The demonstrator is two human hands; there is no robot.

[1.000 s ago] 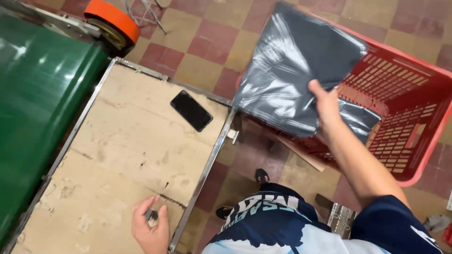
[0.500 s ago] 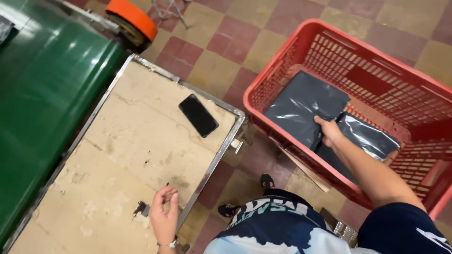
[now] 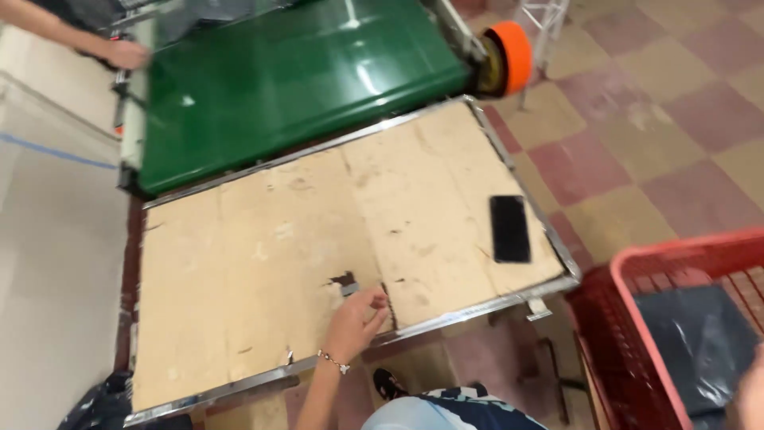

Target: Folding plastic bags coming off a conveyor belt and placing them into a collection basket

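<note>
left hand (image 3: 356, 317): resting on the near edge of the desk (image 3: 263, 263), fingers loosely curled, fingertips at a small grey object (image 3: 349, 288) beside a dark chipped spot in the board; whether it pinches the object, cannot tell; beaded bracelet on the wrist
right hand (image 3: 751, 396): only a blurred sliver at the lower right corner, over the basket; spread or closed, cannot tell
small grey object: on the desk top, near the front metal rim, touching or just at the left fingertips
desk: worn tan board, metal frame
phone (image 3: 510, 228): black, flat, screen dark, right side of desk, well apart from left hand
basket (image 3: 637, 334): red plastic, on floor right of desk
grey bags (image 3: 696, 342): dark plastic, lying inside basket
conveyor (image 3: 294, 76): green belt behind desk, orange roller end (image 3: 509, 56)
other person's hand (image 3: 127, 54): top left, at conveyor edge
floor (image 3: 668, 119): checkered tiles
</note>
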